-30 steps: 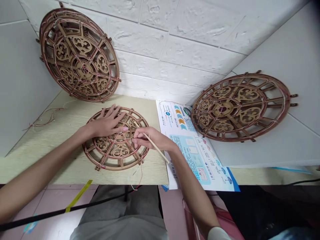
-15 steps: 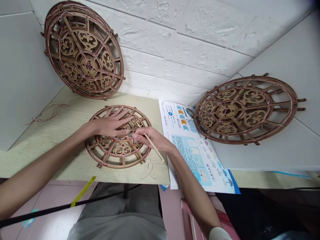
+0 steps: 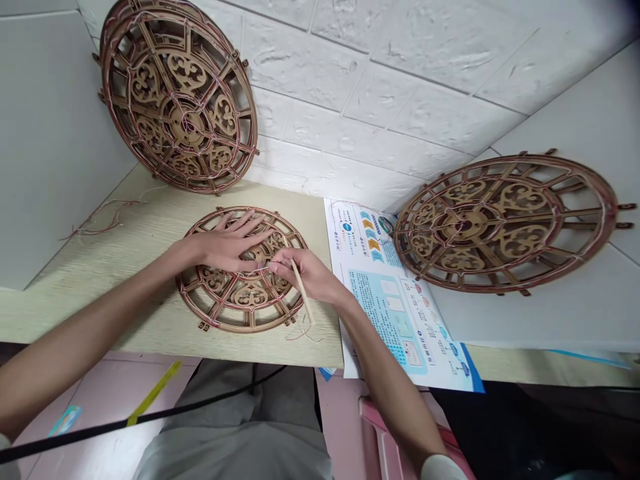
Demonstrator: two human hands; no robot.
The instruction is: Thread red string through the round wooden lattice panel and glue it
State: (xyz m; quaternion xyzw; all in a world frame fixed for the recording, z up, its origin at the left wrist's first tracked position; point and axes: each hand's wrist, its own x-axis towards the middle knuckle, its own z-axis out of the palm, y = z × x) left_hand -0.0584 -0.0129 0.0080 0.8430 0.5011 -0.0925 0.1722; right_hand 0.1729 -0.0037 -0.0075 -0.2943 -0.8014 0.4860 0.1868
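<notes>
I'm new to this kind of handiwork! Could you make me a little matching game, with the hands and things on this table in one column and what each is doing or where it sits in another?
Column one
1. Left hand
2. Right hand
3. Upper wooden wheel
4. Printed leaflet

Column two
A. Propped against the white brick-pattern wall
B. Lying on the pale wooden table
C. Spread over the lower wooden wheel
D. Holding a thin wooden stick

Pairs: 1-C, 2-D, 3-A, 4-B

The left hand [image 3: 225, 243] and right hand [image 3: 305, 277] are bare, as are both forearms, up to white sleeves. The right sleeve [image 3: 440, 468] and left sleeve [image 3: 3, 443] show only as edges. Grey clothing [image 3: 233, 433] covers the lap.
</notes>
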